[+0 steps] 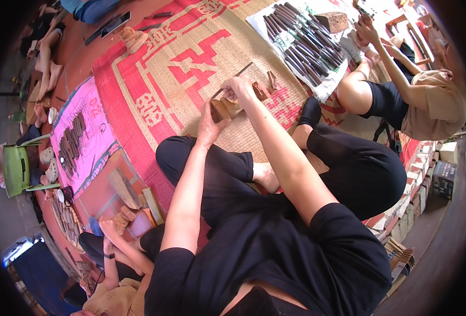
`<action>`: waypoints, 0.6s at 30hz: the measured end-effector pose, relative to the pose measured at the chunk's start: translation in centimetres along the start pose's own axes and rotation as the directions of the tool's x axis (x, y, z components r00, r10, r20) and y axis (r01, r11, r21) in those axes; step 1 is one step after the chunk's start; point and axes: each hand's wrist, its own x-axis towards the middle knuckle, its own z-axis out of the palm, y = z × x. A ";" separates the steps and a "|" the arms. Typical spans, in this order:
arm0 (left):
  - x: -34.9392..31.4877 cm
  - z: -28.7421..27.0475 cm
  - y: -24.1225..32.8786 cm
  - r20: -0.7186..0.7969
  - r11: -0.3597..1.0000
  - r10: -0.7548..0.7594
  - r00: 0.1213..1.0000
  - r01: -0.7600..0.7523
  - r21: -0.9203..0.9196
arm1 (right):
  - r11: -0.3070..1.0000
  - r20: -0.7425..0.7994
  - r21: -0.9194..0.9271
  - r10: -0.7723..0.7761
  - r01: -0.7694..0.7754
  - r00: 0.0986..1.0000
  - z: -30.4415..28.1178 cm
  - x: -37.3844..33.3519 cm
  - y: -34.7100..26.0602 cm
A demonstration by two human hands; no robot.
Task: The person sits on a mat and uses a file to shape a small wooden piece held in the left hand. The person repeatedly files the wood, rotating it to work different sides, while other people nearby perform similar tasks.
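I sit cross-legged on a red and straw-coloured woven mat [125,113]. My left hand [210,126] is closed round a small carved block of wood [224,109], steadying it above the mat near my knee. My right hand [238,88] grips a thin, dark, rod-like tool [248,68] that slants across the top of the block; whether it is a file or a chisel I cannot tell. Part of the block is hidden by my fingers. Just beyond my right hand lie brown wood pieces [261,92] and a smaller angular wood piece [271,80].
Many dark-handled carving tools [296,45] lie on a white sheet at the far right, beside a wood block [332,21]. Co-workers sit to the right and lower left. More tools [73,139] rest on a pink sheet [88,124]. A wood carving [133,40] stands at the mat's far-left edge.
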 end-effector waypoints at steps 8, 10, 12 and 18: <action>0.1 0.0 -0.9 0.013 0.999 0.038 0.999 -0.037 -0.023 | 0.996 -0.027 -0.025 -0.085 0.084 0.996 -0.7 -1.3 -0.5; 0.3 0.2 -1.0 0.041 0.999 0.024 0.999 -0.023 -0.027 | 0.996 -0.009 0.041 -0.075 0.075 0.997 0.0 -1.4 -0.8; 0.3 0.0 -0.6 0.037 1.000 0.023 0.999 -0.023 -0.009 | 0.998 -0.042 -0.019 -0.065 0.064 0.997 -0.4 -0.7 0.1; 0.3 0.2 -0.9 0.024 0.999 0.010 1.000 -0.009 -0.042 | 0.948 -0.066 -0.250 -0.220 0.198 0.973 -0.7 -0.6 0.0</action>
